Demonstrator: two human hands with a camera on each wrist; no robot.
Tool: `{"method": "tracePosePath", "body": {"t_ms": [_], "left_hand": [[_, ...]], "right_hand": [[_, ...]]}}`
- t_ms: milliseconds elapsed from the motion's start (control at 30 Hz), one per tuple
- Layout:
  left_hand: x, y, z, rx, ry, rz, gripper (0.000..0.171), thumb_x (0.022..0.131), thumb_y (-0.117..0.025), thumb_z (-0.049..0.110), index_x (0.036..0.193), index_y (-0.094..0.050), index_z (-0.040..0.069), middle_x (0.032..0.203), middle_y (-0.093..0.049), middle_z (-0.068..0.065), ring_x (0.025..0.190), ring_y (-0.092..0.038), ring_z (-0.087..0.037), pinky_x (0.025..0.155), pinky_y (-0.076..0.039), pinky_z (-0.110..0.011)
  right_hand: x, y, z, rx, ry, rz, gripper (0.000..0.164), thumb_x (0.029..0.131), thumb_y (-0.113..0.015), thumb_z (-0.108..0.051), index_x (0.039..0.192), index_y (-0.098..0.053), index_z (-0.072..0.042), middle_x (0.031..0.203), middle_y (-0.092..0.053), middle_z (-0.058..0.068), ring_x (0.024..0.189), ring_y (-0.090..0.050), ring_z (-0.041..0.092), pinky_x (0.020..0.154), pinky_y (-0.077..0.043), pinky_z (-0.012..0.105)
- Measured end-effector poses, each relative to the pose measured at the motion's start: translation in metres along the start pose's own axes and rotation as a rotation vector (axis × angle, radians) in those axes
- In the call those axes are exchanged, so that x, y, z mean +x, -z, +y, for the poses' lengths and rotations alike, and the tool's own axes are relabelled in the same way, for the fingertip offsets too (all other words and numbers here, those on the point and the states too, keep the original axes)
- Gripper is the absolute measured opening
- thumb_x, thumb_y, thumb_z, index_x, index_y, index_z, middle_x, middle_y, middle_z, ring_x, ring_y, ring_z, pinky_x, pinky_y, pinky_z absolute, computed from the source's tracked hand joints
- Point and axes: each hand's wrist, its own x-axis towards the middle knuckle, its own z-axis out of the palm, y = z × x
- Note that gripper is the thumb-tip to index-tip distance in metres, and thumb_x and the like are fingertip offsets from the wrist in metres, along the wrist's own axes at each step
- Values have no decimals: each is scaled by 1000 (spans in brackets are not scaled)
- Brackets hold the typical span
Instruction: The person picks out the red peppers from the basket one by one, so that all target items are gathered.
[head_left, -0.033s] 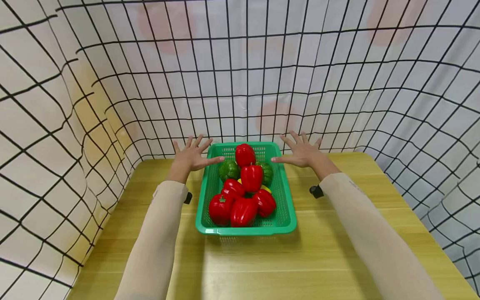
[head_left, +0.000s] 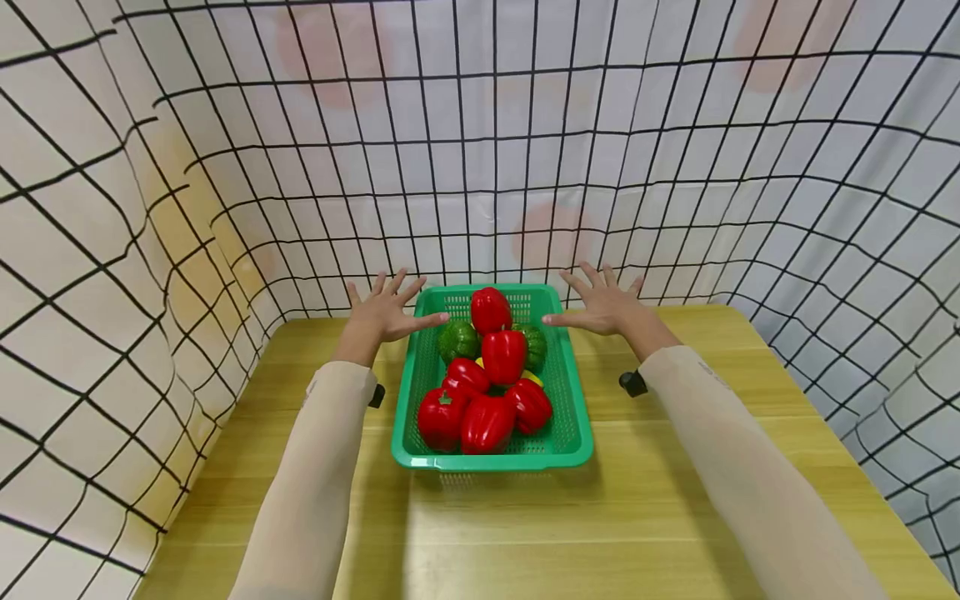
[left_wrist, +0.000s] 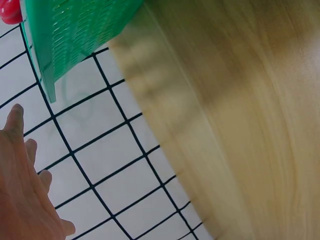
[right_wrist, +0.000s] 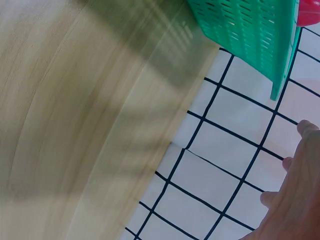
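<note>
A green plastic basket (head_left: pixel 491 462) with slotted walls stands on the table, piled with several glossy red bell peppers (head_left: pixel 504 357). Two round, ribbed dark green vegetables (head_left: pixel 458 342) lie among them, and bits of something yellow (head_left: pixel 532 378) peek out underneath, mostly covered. My left hand (head_left: pixel 384 317) is spread at the basket's far left corner, its thumb reaching over the rim. On the opposite side, my right hand (head_left: pixel 602 307) mirrors it with fingers fanned out and thumb over the right rim. Neither hand holds anything. Both wrist views show straight fingers beside the basket wall (right_wrist: pixel 240 30).
The basket sits near the back edge of a wooden table (head_left: pixel 510 542). Behind and at both sides hangs a white curtain with a black grid pattern (head_left: pixel 480 167). A small black device (head_left: pixel 633 383) shows under the right sleeve cuff, another (head_left: pixel 377 396) by the left one.
</note>
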Motion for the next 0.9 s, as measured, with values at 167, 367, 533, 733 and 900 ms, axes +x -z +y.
{"method": "tracePosePath", "body": {"t_ms": [167,367,533,733,900], "left_hand": [[1,0,0,-4,6,-3,106,80,-27,99,166,-10,40,175,0,0,161,2,-39,116,13,-78],[2,1,0,-17,2,-13,107,79,-26,100,166,-10,40,175,1,1,161,2,-38,116,10,-79],[3,0,2,-45,-19,-11,104,82,-28,97,166,-10,39,176,0,0,161,-3,-39,117,3,-80],[-3,-5,1,-117,-86,13,93,91,-38,84,167,-13,36,175,-5,-5,156,-19,-47,118,-14,-78],[-10,-10,-3,-202,-134,57,85,98,-44,72,167,-16,31,174,-8,-9,153,-26,-50,113,-31,-75]], "right_hand": [[0,0,-3,2,6,2,108,85,-41,-91,168,-8,-31,174,5,12,156,6,54,104,6,91],[0,1,-7,29,12,-14,108,85,-43,-90,168,-7,-31,174,6,11,156,6,53,106,6,90],[-3,-1,-6,62,28,12,108,85,-47,-88,168,-7,-31,174,3,12,157,2,50,109,2,88],[-11,-9,-6,144,115,50,107,86,-54,-83,168,-10,-30,174,-7,15,158,-11,47,117,-18,79],[-23,-13,-6,181,158,80,104,87,-59,-79,166,-22,-25,173,-11,16,157,-16,45,116,-28,74]]}}
